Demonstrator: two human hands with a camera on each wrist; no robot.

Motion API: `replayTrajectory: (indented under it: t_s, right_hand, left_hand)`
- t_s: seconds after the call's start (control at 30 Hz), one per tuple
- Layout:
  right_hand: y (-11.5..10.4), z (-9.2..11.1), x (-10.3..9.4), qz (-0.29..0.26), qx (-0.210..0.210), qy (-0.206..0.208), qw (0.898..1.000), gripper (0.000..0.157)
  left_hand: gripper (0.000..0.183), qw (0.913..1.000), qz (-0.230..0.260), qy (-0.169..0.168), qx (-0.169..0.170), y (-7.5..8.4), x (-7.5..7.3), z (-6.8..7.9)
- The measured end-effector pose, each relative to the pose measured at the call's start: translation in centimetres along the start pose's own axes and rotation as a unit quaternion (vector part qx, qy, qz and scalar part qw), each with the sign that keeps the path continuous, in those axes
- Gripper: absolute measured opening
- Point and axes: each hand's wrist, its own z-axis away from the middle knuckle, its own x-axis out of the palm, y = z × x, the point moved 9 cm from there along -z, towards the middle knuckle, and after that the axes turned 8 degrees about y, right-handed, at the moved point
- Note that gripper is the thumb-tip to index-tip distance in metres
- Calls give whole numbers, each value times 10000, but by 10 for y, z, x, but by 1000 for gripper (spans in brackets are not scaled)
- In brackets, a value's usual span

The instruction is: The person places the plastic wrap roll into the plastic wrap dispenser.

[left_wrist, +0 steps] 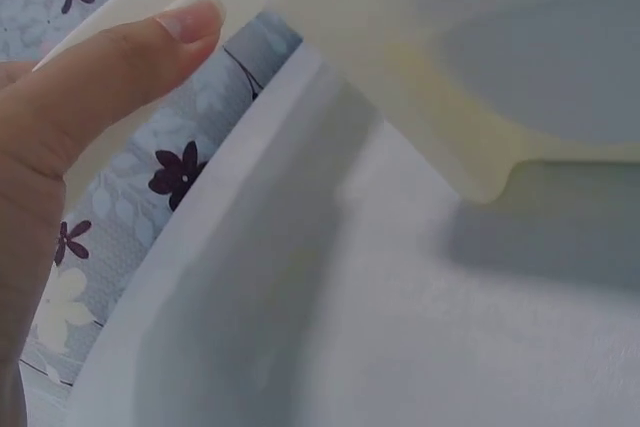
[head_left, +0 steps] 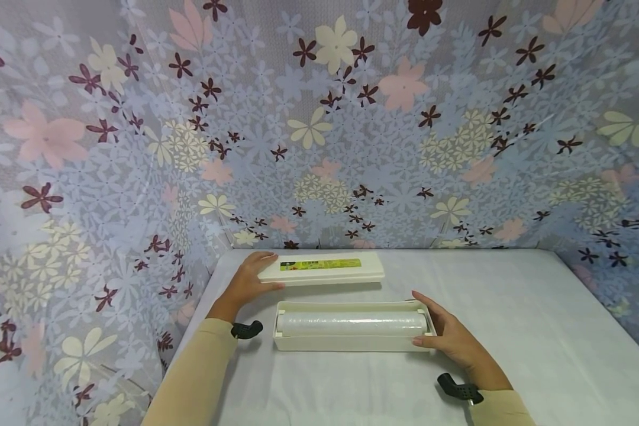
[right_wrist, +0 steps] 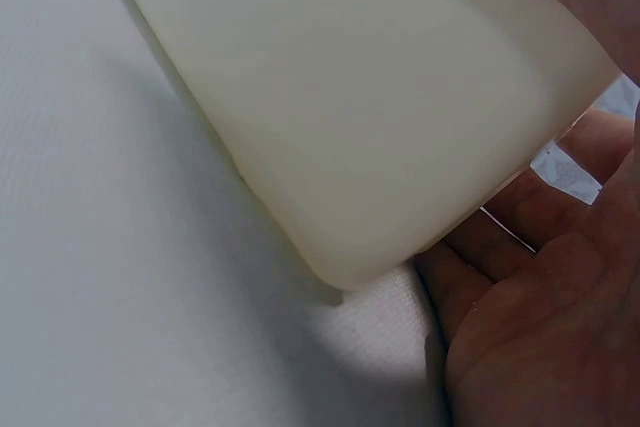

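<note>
My left hand (head_left: 247,278) grips the left end of a long cream lid (head_left: 325,278) with a green-yellow label (head_left: 321,264), held at the back of the table. In the left wrist view its thumb (left_wrist: 120,72) lies along the cream plastic. In front is a cream cling film box (head_left: 351,343), uncovered, with a roll of clear cling film (head_left: 351,323) lying lengthwise inside. My right hand (head_left: 452,340) holds the box's right end, thumb on the near side and fingers at the far side. The right wrist view shows the box wall (right_wrist: 350,117) close up beside the fingers.
A white cloth (head_left: 511,313) covers the table. Flower-patterned curtains (head_left: 351,148) hang behind it and along both sides. Black curved mounts sit at the left wrist (head_left: 247,329) and the right wrist (head_left: 458,389).
</note>
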Motion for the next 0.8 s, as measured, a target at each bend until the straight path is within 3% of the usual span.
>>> replayTrajectory:
  t_s: [0.4,0.57,0.8]
  right_hand:
    - [-1,0,0,-45,157,48,9999,106]
    - [0,0,1,107,251,118,9996,107]
    - [0,0,-2,261,266,212,9991,107]
  left_hand:
    - [86,9994,209,245,-156,12,-11,-5]
    - [86,9986,393,252,-259,20,-16,-2]
    - [84,9988,410,222,-157,28,-19,5]
